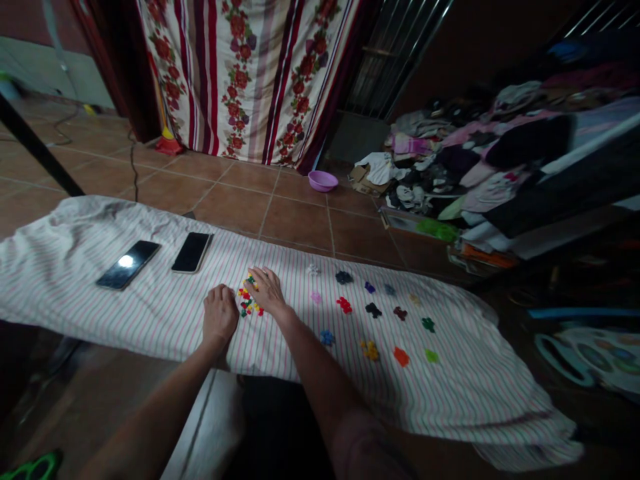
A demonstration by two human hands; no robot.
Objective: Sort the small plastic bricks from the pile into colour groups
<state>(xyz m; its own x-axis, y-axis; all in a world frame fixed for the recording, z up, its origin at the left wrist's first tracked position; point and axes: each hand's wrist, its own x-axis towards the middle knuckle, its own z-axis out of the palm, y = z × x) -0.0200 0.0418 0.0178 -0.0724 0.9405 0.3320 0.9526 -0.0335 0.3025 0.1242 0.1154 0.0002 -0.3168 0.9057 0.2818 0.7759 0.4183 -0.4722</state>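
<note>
A mixed pile of small red, yellow and green pieces (246,309) lies on a striped cloth (290,347). My right hand (267,290) rests over the pile's upper right side, its fingers spread and touching the pieces. Just left of the pile is my left hand (221,312), resting on the cloth with its fingers curled in; whether it holds anything is hidden. Several small single-colour heaps lie to the right, among them red (344,305), yellow (370,351), orange (401,357), blue (327,338) and dark green (429,325).
Two phones lie on the cloth at the left, one (129,265) farther out and one (192,253) nearer my hands. Beyond the cloth, a purple basin (323,181) sits on the tiled floor before a floral curtain (250,80). Clothes (480,153) are heaped at the right.
</note>
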